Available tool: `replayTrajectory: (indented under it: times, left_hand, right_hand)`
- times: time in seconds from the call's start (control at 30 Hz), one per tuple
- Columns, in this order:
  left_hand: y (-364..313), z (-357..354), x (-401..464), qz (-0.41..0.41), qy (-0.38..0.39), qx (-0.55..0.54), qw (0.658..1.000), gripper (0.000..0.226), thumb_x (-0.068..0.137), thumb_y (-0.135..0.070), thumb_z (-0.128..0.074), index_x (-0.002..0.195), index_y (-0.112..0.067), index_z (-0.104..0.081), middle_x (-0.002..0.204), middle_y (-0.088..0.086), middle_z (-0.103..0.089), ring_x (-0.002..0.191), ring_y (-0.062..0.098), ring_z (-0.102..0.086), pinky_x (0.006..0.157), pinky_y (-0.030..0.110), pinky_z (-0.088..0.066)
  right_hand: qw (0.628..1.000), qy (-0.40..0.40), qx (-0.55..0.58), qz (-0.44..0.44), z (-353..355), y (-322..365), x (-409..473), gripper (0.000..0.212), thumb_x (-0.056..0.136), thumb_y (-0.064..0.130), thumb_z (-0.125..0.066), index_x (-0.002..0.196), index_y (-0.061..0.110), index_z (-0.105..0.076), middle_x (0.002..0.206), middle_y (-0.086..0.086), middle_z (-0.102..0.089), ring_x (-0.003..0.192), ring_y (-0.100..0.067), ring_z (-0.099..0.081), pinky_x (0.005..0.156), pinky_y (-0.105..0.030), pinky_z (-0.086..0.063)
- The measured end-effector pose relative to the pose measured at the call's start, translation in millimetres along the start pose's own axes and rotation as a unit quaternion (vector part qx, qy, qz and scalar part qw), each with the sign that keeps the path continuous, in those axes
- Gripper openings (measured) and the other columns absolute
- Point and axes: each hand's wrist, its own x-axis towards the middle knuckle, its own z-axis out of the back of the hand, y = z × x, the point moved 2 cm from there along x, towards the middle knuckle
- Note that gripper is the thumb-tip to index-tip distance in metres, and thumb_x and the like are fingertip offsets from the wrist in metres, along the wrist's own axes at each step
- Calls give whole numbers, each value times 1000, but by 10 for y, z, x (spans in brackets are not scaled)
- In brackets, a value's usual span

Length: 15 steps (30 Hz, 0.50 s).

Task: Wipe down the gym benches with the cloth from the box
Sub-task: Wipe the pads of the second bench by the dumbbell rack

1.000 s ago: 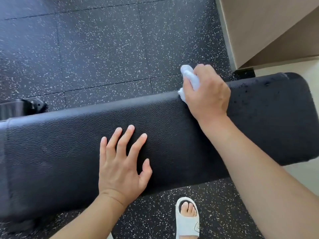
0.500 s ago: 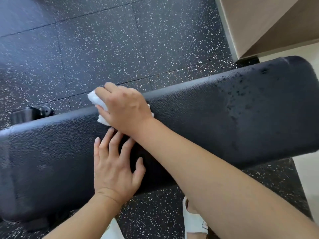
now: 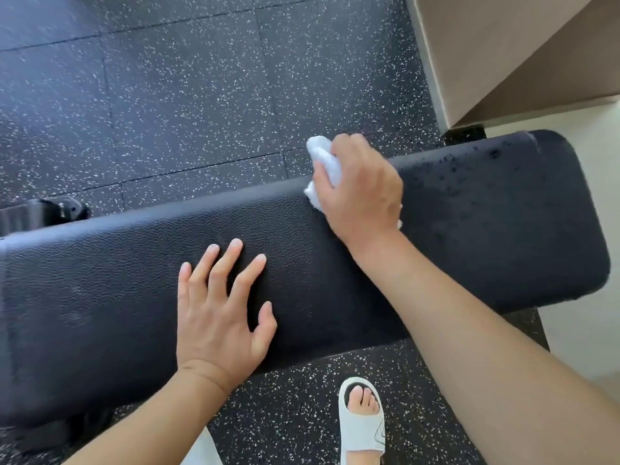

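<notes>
Bench padding is stretching across my view from the left edge to the right — black, pebbled vinyl, sitting over a dark speckled rubber floor. Going from the left, I am seeing a black piece of hardware poking out behind the pad's far edge. Next, my left hand is lying flat on the pad near its front edge, fingers straight and spread, holding nothing. Further right, my right hand is curling around a bunched white cloth and pressing it against the pad's far edge — part of the cloth is sticking up past the fingers. Beyond that hand, the right end of the pad is showing darker specks and blotches. Below, a foot in a white sandal is standing on the floor beside the bench. At the upper right, a beige wall is meeting the floor.
</notes>
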Motion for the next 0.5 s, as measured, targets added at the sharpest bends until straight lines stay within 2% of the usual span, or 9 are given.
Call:
replayTrajectory:
  times: [0.13, 0.2, 0.33, 0.5]
  left_hand:
    - [34, -33, -9, 1, -4, 0, 1000, 56, 88, -44, -53, 138, -18, -55, 153, 14, -47, 148, 44, -37, 123, 66, -21]
    - [38, -49, -24, 2, -9, -1, 1000, 54, 88, -44, -54, 132, -14, -58, 148, 17, -50, 146, 45, -38, 122, 66, -22]
    - [34, -27, -5, -5, -9, 1, 1000, 60, 87, -45, -54, 142, -21, -60, 158, 10, -45, 148, 42, -38, 124, 64, -21]
    - [25, 2, -15, -8, -16, -9, 1000, 61, 88, -46, -54, 145, -24, -60, 161, 8, -44, 148, 41, -39, 124, 64, -22]
  right_hand:
    - [991, 35, 81, 104, -353, 996, -280, 14, 90, 25, -71, 93, 13, -66, 85, -6, -61, 69, -30, -60, 60, -42, -44]
    - [985, 58, 102, 130, -414, 1141, -311, 14, 91, 25, -71, 96, 12, -67, 87, -7, -62, 71, -31, -60, 62, -43, -45]
    - [982, 59, 77, 163, -222, 743, -258, 19, 94, 29, -70, 95, 10, -66, 87, -8, -61, 71, -33, -61, 60, -45, -49]
    - [1000, 1, 24, 18, 163, -295, -189, 25, 98, 37, -63, 92, 14, -57, 87, -2, -56, 72, -28, -56, 58, -36, -41]
